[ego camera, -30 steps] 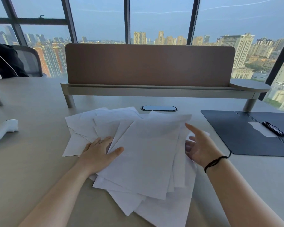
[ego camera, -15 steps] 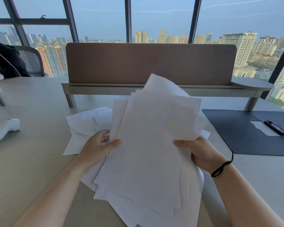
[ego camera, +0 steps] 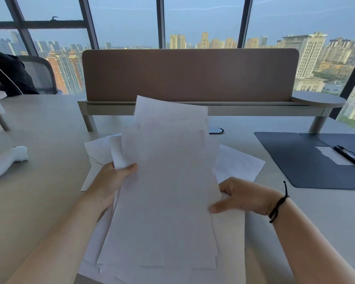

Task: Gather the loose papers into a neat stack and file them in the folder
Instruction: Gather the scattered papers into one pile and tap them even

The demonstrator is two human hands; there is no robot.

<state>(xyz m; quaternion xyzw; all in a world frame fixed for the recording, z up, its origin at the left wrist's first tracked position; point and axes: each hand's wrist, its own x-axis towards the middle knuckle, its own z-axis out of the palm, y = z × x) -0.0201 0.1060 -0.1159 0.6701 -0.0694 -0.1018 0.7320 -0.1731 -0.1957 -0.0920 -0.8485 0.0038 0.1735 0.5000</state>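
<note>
A rough stack of white papers (ego camera: 166, 181) is tilted up off the desk, its edges uneven. My left hand (ego camera: 111, 179) grips its left edge, thumb on top. My right hand (ego camera: 242, 195), with a black cord at the wrist, pinches the right edge. Several loose sheets (ego camera: 236, 165) still lie flat on the desk beneath and beside the stack, some at the left (ego camera: 94, 150). The dark blue folder (ego camera: 299, 160) lies open on the desk to the right, a white slip and a black clip (ego camera: 348, 154) on it.
A brown divider screen (ego camera: 189, 74) on a grey rail runs across the back of the desk (ego camera: 39, 201). A white handheld device (ego camera: 6, 160) lies at the left. A seated person in dark clothes (ego camera: 8, 74) is at the far left. Windows are behind.
Both hands took hold of the spread papers and raised them off the desk. The sheets have drawn together into a narrower, more upright stack.
</note>
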